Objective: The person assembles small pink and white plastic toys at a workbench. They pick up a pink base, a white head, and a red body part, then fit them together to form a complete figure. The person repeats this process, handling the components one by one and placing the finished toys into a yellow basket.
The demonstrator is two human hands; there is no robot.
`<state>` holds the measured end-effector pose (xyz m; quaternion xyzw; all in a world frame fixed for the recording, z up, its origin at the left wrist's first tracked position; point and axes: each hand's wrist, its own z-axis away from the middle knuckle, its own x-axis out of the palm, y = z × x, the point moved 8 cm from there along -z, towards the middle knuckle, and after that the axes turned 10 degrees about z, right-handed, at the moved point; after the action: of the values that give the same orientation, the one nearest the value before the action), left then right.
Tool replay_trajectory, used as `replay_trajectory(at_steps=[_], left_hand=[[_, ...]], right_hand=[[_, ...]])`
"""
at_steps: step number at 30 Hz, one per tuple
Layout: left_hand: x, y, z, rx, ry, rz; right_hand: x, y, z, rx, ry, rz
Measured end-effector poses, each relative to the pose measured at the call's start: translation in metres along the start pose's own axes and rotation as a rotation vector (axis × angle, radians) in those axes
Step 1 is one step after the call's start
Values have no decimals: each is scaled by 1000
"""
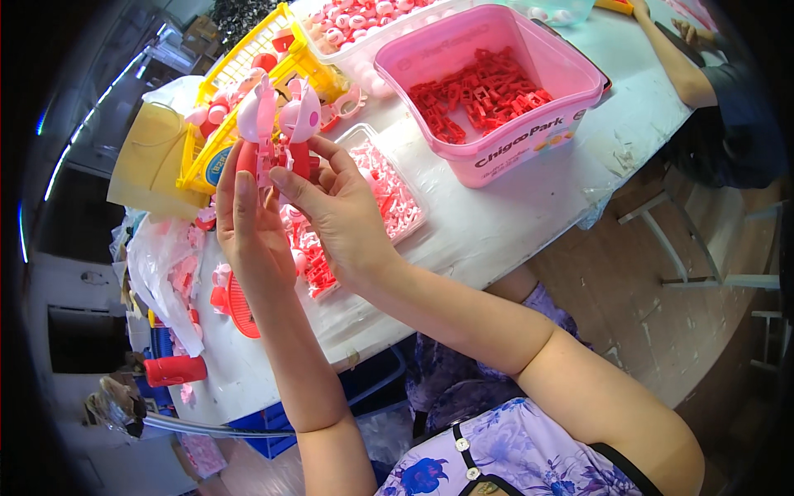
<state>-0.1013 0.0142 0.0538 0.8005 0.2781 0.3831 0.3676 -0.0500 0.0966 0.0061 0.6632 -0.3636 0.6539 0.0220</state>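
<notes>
Both of my hands are raised together over the left part of the table, closed around a small pink and red plastic toy point(300, 118). Its two rounded pink halves stand apart at the top, with small inner parts showing between them. My left hand point(252, 223) grips its left side, fingers pointing up. From the right, my right hand point(351, 219) pinches it, the thumb pressed against the front of the lower red part. Below and behind the hands lies a clear tray point(422, 217) of small pink and red plastic pieces, partly hidden by my right hand.
A pink bucket point(496, 161) holds red plastic parts. Behind are a clear bin point(331, 56) of pink round parts and a yellow basket point(192, 169). A red cylinder point(175, 370) is near the table's left edge. Another person's arm point(674, 62) reaches in at far right.
</notes>
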Motion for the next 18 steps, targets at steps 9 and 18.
replay_trajectory(at_steps=[9, 18], left_hand=[[-1, 0, 3, 51, -3, -75], [20, 15, 14, 185, -75, -355]], right_hand=[[-3, 2, 0, -11, 20, 31], [-1, -2, 2, 64, -24, -60]])
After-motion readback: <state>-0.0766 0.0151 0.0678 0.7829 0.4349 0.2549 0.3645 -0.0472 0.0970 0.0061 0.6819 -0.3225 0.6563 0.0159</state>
